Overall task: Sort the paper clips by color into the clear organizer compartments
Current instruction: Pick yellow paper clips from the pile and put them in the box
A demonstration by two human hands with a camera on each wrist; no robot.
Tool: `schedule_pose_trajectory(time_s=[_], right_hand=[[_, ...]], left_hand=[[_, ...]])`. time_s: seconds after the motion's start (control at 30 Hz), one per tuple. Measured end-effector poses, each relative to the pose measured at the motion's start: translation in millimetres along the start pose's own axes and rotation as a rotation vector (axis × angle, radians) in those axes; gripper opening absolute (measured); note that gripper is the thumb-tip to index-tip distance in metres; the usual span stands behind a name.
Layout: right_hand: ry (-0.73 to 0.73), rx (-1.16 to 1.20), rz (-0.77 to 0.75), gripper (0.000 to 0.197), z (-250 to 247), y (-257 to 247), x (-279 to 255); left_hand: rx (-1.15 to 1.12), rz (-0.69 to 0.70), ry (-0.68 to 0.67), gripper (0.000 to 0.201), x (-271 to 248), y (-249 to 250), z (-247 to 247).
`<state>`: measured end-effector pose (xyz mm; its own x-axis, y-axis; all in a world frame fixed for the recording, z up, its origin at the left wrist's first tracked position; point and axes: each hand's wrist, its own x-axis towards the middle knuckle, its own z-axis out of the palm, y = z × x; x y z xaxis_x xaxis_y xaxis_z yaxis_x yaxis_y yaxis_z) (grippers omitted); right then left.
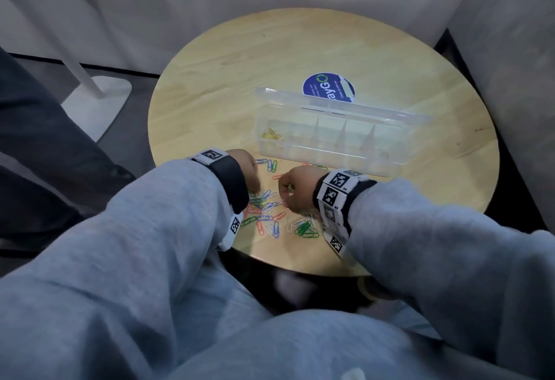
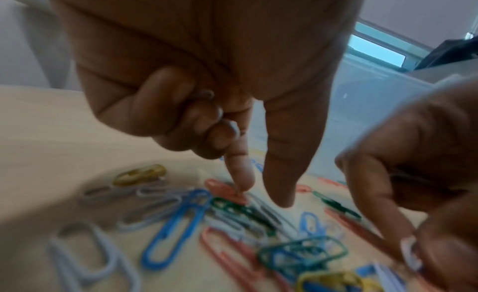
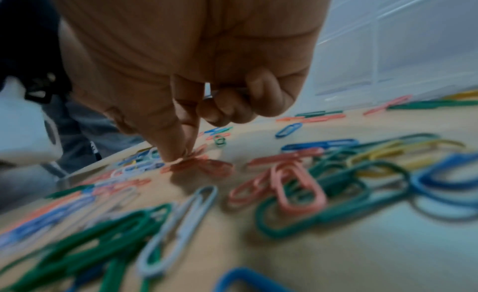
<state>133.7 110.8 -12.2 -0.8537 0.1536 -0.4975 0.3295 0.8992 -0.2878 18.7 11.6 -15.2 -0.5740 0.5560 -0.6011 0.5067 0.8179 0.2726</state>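
A round wooden table [image 1: 375,58] is holding a clear organizer [image 1: 339,136] with yellow clips in its left compartment. Nearer, both hands are working over loose paper clips [image 1: 270,217]: left hand [image 1: 243,163] pressing a red clip [image 2: 227,191] with its forefinger, right hand [image 1: 297,187] pinching a red clip [image 3: 196,163]

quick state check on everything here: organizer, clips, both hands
clear organizer: lid open, yellow clips in its leftmost compartment
loose clips: mixed colours, unsorted on the table
left hand: forefinger on a red clip
right hand: fingertips pinching red clips
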Motion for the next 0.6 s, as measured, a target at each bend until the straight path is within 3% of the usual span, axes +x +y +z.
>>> schedule_pose_trajectory(time_s=[0.17,0.3,0.4,0.47,0.6], right_hand=[[0.097,0.457,0.128,0.016,-1.4,10.9,-6.2],[0.039,0.749,0.201,0.023,-6.8,19.3,-6.8],[-0.018,1.032,0.247,0.027,-2.9,22.1,-0.6],[-0.023,1.110,0.261,0.027,-1.6,20.8,2.2],[-0.067,1.164,0.254,0.037,-0.3,18.7,6.9]], left_hand=[[0.037,-0.027,-0.004,0.018,-0.3,3.4,3.8],[0.011,-0.016,-0.026,0.028,0.2,2.8,3.2],[-0.029,0.007,-0.052,0.020,-1.0,0.8,2.6],[-0.093,0.012,-0.057,0.011,-3.0,-1.7,1.3],[-0.325,-0.021,-0.098,0.015,-4.0,-7.8,-3.8]])
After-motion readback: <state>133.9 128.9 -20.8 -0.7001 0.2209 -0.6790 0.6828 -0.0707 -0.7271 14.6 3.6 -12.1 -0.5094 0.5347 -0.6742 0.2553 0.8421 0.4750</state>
